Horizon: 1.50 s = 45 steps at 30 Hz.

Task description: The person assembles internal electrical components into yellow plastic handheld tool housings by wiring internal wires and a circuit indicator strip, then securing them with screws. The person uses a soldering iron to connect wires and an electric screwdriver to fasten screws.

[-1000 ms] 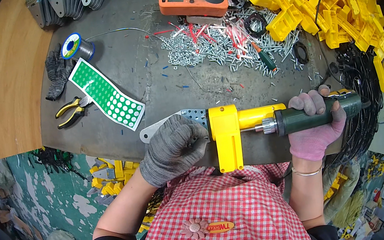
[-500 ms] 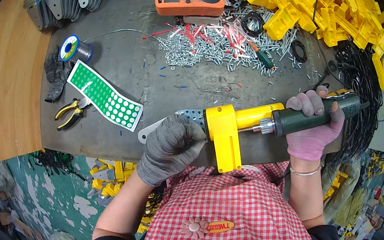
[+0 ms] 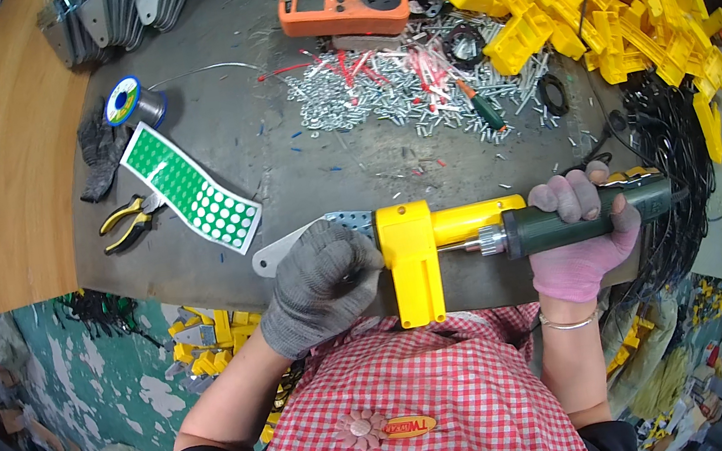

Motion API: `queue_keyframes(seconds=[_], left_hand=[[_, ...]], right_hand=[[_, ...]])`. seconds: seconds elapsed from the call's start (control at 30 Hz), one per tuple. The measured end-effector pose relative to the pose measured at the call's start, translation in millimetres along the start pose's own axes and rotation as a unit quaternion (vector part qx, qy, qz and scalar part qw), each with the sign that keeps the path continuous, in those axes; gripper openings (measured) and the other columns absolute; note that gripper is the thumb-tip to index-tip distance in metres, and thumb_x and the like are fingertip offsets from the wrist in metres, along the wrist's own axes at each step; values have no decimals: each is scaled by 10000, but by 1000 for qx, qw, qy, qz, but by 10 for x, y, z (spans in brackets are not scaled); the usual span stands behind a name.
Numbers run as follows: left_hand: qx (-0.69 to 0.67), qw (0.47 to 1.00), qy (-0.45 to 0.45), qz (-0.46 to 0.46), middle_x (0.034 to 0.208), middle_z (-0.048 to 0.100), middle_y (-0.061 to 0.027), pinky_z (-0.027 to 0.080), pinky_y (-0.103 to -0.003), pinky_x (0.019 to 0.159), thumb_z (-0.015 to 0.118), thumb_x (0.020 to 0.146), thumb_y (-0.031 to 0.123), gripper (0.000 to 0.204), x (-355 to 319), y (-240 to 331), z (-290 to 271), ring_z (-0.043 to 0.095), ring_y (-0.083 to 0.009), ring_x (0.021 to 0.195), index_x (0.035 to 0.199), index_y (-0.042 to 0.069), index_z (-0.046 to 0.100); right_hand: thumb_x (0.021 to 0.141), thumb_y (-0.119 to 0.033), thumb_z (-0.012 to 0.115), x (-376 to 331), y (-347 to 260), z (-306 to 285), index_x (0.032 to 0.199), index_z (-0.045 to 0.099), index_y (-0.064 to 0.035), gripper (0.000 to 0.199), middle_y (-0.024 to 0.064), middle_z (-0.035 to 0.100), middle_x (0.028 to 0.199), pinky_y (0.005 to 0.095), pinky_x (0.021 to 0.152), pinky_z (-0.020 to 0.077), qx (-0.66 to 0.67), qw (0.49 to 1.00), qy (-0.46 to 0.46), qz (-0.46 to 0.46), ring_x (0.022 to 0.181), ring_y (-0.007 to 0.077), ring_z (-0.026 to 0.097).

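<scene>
Head cam: yellow housing (image 3: 412,260) over near edge of desk (image 3: 273,150), prob. light, stiff plastic; best held by grey plate (image 3: 282,250), L hand (image 3: 318,284) fingers curled tight round it. R hand (image 3: 582,264) fingers wrap green driver (image 3: 539,229), prob. heavier; grip mid-barrel.

Bright centre, dark and distorted edges

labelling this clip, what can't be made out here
Head view:
driver bit: tip hidden by yellow housing
metal bracket: partly covered by left hand
green driver: partly covered by right hand
grey plates: cut off by top edge
orange meter: reading too small
</scene>
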<state>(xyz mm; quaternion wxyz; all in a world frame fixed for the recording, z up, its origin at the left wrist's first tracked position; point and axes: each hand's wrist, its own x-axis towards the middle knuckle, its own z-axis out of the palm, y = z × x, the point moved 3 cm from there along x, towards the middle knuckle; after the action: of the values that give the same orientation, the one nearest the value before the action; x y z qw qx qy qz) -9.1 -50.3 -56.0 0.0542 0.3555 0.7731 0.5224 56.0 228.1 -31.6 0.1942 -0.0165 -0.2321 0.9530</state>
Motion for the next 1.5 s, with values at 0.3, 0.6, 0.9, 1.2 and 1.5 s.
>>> queue_keyframes(seconds=[0.3,0.6,0.9,1.2,1.5], left_hand=[[36,999,0,28,866,667,-47,513,-370,743,765,675,-49,251,43,95,0,639,-255,816,844,105,663],[-27,994,39,-104,941,688,-68,514,-368,762,799,686,-6,309,-109,29,-73,658,-236,867,944,127,695],[376,874,-177,253,1251,654,55,331,-448,1106,597,870,258,233,79,680,321,580,-217,1191,1086,251,684],[86,994,-63,-4,1120,718,-89,558,-377,920,809,718,64,344,199,865,-1060,689,-262,1080,1013,131,645],[244,959,118,-87,1195,658,-135,514,-354,968,629,757,-131,482,-215,-176,-1303,640,-310,1106,1191,72,682]], right_hand=[[883,-429,627,-52,55,-9,1114,648,-120,386,-33,451,681,344,714,307,-24,1000,-13,-13,636,138,354],[936,-299,682,69,-1014,-172,1198,602,-108,334,69,590,923,460,945,456,-356,866,352,-22,928,258,593],[838,-13,621,648,-1359,-788,1229,622,-159,417,125,612,1058,423,855,534,-977,135,43,-160,1025,323,585],[898,-77,662,751,-481,28,1171,641,-95,275,119,654,1145,380,776,525,-899,301,-195,-251,1021,308,638],[975,-242,608,1899,1122,838,1043,552,-6,252,273,669,828,545,698,525,-817,543,-130,-146,822,478,656]])
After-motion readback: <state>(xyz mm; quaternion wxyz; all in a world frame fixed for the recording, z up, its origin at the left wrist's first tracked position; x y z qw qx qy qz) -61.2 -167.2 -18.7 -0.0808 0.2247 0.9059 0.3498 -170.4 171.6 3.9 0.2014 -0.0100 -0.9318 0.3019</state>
